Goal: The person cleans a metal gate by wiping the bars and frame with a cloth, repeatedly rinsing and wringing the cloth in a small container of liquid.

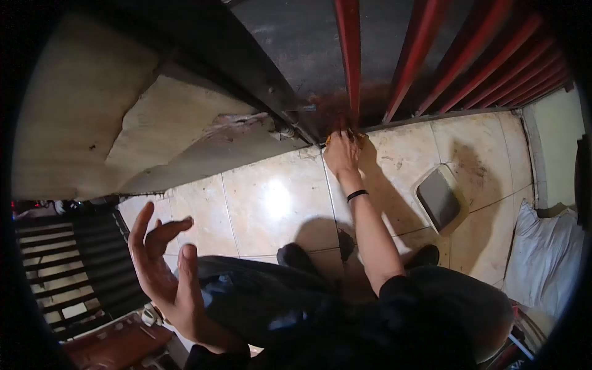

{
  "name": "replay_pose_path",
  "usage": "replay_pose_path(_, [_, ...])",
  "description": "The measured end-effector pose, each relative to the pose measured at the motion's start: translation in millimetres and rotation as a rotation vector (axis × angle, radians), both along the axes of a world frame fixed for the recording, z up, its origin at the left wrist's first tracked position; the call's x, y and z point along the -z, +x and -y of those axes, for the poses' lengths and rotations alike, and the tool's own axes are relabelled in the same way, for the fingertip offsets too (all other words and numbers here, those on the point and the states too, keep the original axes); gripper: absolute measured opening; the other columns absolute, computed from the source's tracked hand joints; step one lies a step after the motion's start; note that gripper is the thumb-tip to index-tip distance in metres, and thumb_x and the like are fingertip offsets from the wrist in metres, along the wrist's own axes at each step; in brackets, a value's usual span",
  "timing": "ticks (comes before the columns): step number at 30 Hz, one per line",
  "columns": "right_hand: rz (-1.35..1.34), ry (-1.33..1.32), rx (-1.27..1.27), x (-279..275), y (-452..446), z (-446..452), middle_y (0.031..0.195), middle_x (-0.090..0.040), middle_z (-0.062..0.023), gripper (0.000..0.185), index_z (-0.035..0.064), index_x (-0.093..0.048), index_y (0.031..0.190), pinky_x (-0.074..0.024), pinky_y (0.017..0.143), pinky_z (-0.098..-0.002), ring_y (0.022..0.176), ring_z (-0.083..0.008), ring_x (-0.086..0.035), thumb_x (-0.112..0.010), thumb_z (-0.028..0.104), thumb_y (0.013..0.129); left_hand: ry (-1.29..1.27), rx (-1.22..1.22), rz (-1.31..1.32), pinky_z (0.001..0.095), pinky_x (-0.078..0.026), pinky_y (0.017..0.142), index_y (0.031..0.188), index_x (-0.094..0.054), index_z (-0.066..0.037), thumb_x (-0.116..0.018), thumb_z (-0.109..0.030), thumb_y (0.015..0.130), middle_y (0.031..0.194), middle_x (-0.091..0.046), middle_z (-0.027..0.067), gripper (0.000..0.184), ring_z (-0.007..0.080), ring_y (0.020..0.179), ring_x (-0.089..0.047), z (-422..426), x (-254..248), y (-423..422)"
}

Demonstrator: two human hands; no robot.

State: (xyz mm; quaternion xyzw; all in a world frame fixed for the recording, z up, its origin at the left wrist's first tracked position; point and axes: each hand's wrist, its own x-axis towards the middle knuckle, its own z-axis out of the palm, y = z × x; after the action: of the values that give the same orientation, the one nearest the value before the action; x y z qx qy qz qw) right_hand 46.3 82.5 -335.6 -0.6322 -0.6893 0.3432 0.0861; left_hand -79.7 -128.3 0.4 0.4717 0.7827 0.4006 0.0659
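Observation:
My right hand, with a black band on the wrist, reaches down to the foot of the red-barred metal gate. Its fingers press a small yellow-orange cloth against the corner where gate and floor meet. Most of the cloth is hidden under the hand, so its exact shape cannot be made out. My left hand hangs in the air at the left, fingers spread and curved, holding nothing. On the tiled floor, to the right of my right forearm, stands a pale square-rimmed container with a grey inside.
A worn wall panel with peeling covering rises at the left. A white sack lies at the right by the wall. Dark slatted racking stands at the lower left. My knees and dark shoes are close below; wet-looking stains mark the tiles.

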Motion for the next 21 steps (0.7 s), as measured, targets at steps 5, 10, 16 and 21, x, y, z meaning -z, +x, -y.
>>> replay_pose_path(5, [0.027, 0.435, 0.103, 16.1, -1.7, 21.2, 0.159, -0.032, -0.0273, 0.063, -0.0045, -0.04, 0.148, -0.0405, 0.114, -0.0499, 0.139, -0.045, -0.042, -0.054, 0.005, 0.088, 0.015, 0.01, 0.003, 0.0492, -0.028, 0.117, 0.143, -0.047, 0.001, -0.071, -0.018, 0.089, 0.1, -0.073, 0.0119, 0.062, 0.0201, 0.106, -0.065, -2.8, -1.8, 0.3])
replay_pose_path(10, [0.024, 0.148, -0.1, 0.9, 8.5, 7.6, 0.144, -0.05, -0.0227, 0.049, -0.0012, -0.053, 0.136, -0.0453, 0.107, -0.0522, 0.126, -0.0424, -0.054, -0.055, 0.006, 0.088, 0.03, -0.016, -0.014, 0.0516, -0.029, 0.118, 0.144, -0.047, 0.001, -0.071, -0.02, 0.088, 0.1, -0.072, 0.0119, 0.064, 0.0213, 0.107, -0.066, 6.4, -1.9, -2.9])
replay_pose_path(16, [0.079, 0.031, -0.343, -7.6, 9.4, -13.7, 0.133, -0.061, -0.0197, 0.033, 0.0038, -0.066, 0.12, -0.0478, 0.098, -0.0551, 0.12, -0.0436, -0.058, -0.052, 0.011, 0.091, 0.044, 0.033, -0.007, 0.0512, -0.026, 0.118, 0.145, -0.045, 0.003, -0.072, -0.023, 0.088, 0.1, -0.072, 0.0123, 0.069, 0.0216, 0.107, -0.066, 4.3, -4.3, -0.2])
replay_pose_path(21, [-0.176, 0.715, -0.159, 24.9, 3.1, 15.7, 0.137, -0.061, -0.0179, 0.039, 0.003, -0.063, 0.129, -0.0468, 0.102, -0.0529, 0.122, -0.0363, -0.061, -0.049, 0.008, 0.093, 0.0, 0.007, 0.032, 0.0485, -0.026, 0.117, 0.145, -0.045, 0.002, -0.072, -0.02, 0.088, 0.101, -0.073, 0.0129, 0.067, 0.0212, 0.107, -0.065, 1.5, -4.9, 0.9])
